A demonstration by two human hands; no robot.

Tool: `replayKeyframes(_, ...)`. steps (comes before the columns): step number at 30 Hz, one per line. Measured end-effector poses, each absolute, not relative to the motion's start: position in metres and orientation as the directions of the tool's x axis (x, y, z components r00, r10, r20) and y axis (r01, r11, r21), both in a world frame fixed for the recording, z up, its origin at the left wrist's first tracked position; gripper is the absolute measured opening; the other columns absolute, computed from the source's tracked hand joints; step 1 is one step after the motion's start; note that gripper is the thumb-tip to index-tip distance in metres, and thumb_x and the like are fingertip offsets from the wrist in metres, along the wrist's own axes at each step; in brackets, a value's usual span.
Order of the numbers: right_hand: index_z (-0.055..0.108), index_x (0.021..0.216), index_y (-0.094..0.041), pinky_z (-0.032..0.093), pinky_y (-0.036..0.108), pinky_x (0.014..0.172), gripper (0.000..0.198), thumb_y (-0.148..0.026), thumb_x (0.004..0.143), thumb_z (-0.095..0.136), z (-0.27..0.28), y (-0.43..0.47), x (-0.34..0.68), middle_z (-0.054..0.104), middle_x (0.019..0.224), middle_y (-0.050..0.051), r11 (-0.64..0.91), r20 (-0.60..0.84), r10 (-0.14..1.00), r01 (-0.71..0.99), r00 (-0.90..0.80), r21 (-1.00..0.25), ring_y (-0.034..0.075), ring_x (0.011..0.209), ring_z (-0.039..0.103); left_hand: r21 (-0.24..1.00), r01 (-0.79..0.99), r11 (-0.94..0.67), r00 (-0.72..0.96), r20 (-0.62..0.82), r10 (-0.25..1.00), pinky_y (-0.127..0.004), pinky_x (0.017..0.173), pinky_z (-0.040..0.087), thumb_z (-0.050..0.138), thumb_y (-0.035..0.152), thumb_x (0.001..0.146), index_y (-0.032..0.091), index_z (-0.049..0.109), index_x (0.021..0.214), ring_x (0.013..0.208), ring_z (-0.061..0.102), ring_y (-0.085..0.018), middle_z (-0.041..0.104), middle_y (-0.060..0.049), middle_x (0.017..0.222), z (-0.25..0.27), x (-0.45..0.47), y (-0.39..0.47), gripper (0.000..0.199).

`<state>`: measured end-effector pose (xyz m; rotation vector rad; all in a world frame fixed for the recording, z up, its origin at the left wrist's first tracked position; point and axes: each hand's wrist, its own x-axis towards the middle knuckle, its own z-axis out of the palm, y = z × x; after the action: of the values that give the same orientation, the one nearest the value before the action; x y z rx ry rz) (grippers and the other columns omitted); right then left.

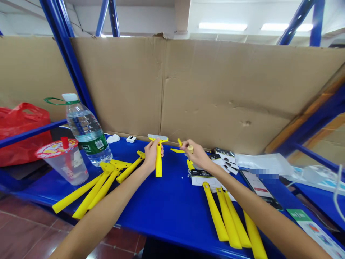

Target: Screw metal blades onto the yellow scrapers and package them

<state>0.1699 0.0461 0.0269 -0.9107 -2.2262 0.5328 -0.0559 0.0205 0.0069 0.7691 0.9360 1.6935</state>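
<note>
Over a blue tabletop (164, 208), a yellow scraper (159, 163) is gripped in the left hand (151, 154), a small yellow piece (179, 142) in the right hand (198, 154); a steady hold, clear of the blade (161, 137), is advised.

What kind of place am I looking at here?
Probably a small workshop or assembly bench: a blue rack frame, a cardboard wall behind the blue tabletop, and similar yellow handles grouped on both sides.
</note>
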Motion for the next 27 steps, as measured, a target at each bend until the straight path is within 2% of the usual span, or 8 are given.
replayKeyframes(3, 0.045, 0.127, -0.024, 0.052, 0.027, 0.056, 0.034, -0.053, 0.112, 0.034, 0.043, 0.036, 0.176, 0.073, 0.117, 0.013, 0.558, 0.463, 0.82, 0.289, -0.338, -0.778, 0.023, 0.095, 0.077, 0.875, -0.466, -0.132, -0.23, 0.024, 0.973, -0.02, 0.042, 0.04, 0.087, 0.05, 0.077, 0.018, 0.058, 0.086, 0.046, 0.052, -0.008, 0.061, 0.003, 0.067, 0.007, -0.053, 0.018, 0.044)
replayKeyframes(5, 0.054, 0.125, -0.024, 0.047, 0.023, 0.05, 0.04, -0.055, 0.101, 0.062, 0.057, 0.029, 0.183, 0.076, 0.113, 0.012, 0.345, 0.357, 0.907, -0.092, -0.225, -0.934, 0.026, 0.103, 0.079, 0.883, -0.461, -0.084, -0.17, 0.005, 0.985, -0.02, 0.042, 0.039, 0.089, 0.048, 0.076, 0.018, 0.06, 0.086, 0.046, 0.052, -0.008, 0.062, 0.002, 0.068, 0.005, -0.048, 0.014, 0.043)
replayKeyframes(7, 0.066, 0.115, -0.02, 0.045, 0.021, 0.048, 0.037, -0.047, 0.092, 0.076, 0.071, 0.024, 0.191, 0.078, 0.113, 0.014, 0.182, 0.256, 0.945, -0.326, -0.202, -0.928, 0.029, 0.115, 0.077, 0.891, -0.453, -0.039, -0.098, -0.006, 0.995, -0.021, 0.042, 0.04, 0.09, 0.047, 0.076, 0.017, 0.061, 0.086, 0.046, 0.052, -0.009, 0.063, 0.001, 0.068, 0.002, -0.042, 0.009, 0.043)
replayKeyframes(9, 0.072, 0.105, -0.017, 0.046, 0.019, 0.049, 0.027, -0.039, 0.091, 0.077, 0.083, 0.021, 0.198, 0.079, 0.119, 0.017, 0.135, 0.229, 0.956, -0.414, -0.184, -0.9, 0.031, 0.127, 0.073, 0.899, -0.439, -0.005, -0.039, -0.013, 0.999, -0.022, 0.04, 0.041, 0.09, 0.047, 0.077, 0.016, 0.062, 0.084, 0.045, 0.052, -0.009, 0.063, 0.0, 0.068, -0.002, -0.035, 0.005, 0.043)
replayKeyframes(13, 0.068, 0.098, -0.019, 0.04, 0.017, 0.045, 0.018, -0.028, 0.088, 0.081, 0.099, 0.025, 0.206, 0.08, 0.125, 0.018, 0.18, 0.264, 0.958, -0.477, -0.113, -0.86, 0.032, 0.131, 0.071, 0.922, -0.379, 0.075, 0.086, -0.046, 0.995, -0.021, 0.039, 0.039, 0.086, 0.05, 0.083, 0.016, 0.06, 0.082, 0.044, 0.05, -0.008, 0.062, 0.001, 0.067, -0.011, -0.022, -0.003, 0.043)
replayKeyframes(20, 0.069, 0.094, -0.021, 0.044, 0.017, 0.051, 0.031, -0.04, 0.084, 0.091, 0.096, 0.037, 0.211, 0.079, 0.121, 0.011, 0.247, 0.318, 0.938, -0.378, -0.136, -0.892, 0.02, 0.106, 0.071, 0.94, -0.297, 0.168, 0.201, -0.11, 0.973, -0.021, 0.038, 0.039, 0.081, 0.054, 0.089, 0.017, 0.061, 0.085, 0.042, 0.05, -0.009, 0.061, 0.001, 0.067, -0.012, -0.013, -0.01, 0.042)
replayKeyframes(24, 0.078, 0.091, -0.02, 0.046, 0.019, 0.051, 0.034, -0.041, 0.073, 0.097, 0.083, 0.041, 0.21, 0.072, 0.102, 0.003, 0.166, 0.221, 0.965, -0.322, -0.141, -0.932, 0.01, 0.075, 0.056, 0.943, -0.278, 0.183, 0.212, -0.125, 0.969, -0.021, 0.037, 0.04, 0.082, 0.053, 0.088, 0.017, 0.062, 0.087, 0.041, 0.05, -0.009, 0.063, 0.0, 0.067, -0.009, -0.012, -0.012, 0.041)
replayKeyframes(27, 0.078, 0.09, -0.019, 0.045, 0.02, 0.049, 0.038, -0.044, 0.069, 0.098, 0.075, 0.044, 0.205, 0.067, 0.087, 0.001, 0.132, 0.189, 0.966, -0.295, -0.174, -0.946, 0.012, 0.073, 0.061, 0.943, -0.261, 0.204, 0.212, -0.15, 0.966, -0.022, 0.037, 0.041, 0.082, 0.053, 0.088, 0.018, 0.062, 0.088, 0.041, 0.051, -0.009, 0.063, 0.001, 0.066, -0.009, -0.011, -0.014, 0.04)
